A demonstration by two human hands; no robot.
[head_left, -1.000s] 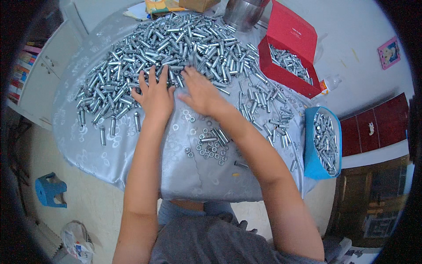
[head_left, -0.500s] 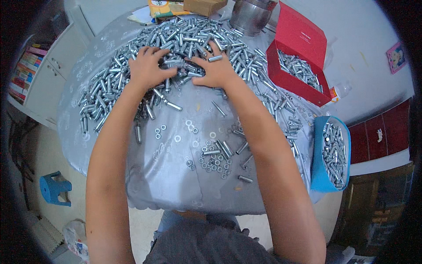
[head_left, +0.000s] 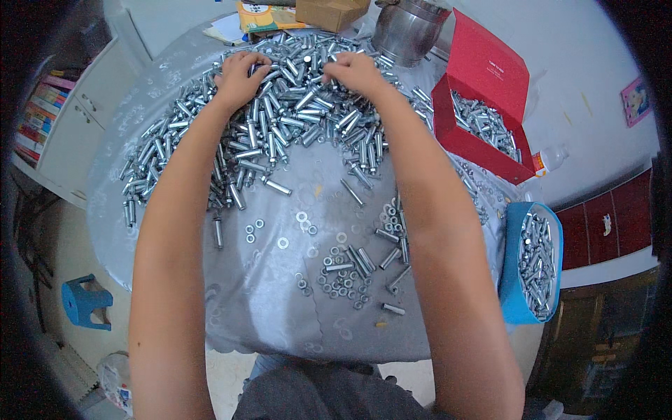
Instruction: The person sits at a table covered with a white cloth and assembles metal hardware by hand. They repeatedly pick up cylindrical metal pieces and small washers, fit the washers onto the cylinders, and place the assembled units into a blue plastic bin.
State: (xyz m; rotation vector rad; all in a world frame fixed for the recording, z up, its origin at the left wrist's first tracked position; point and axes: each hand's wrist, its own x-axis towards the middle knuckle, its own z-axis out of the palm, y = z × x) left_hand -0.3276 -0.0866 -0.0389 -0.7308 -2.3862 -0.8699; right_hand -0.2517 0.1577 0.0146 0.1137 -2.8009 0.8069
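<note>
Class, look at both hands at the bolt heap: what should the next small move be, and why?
Probably draw the left hand and right hand gently toward the body, raking some of the heap of metal bolts along: both hands are at its far part, while the grey tablecloth nearer the body carries only scattered pieces.

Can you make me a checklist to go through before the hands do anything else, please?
1. Left hand at the bolt pile: ok.
2. Right hand at the bolt pile: ok.
3. Red box open: ok.
4. Blue bin uncovered: ok.
5. Rings apart from bolts: not ok, some lie together.
6. Either hand gripping something: cannot tell.
</note>
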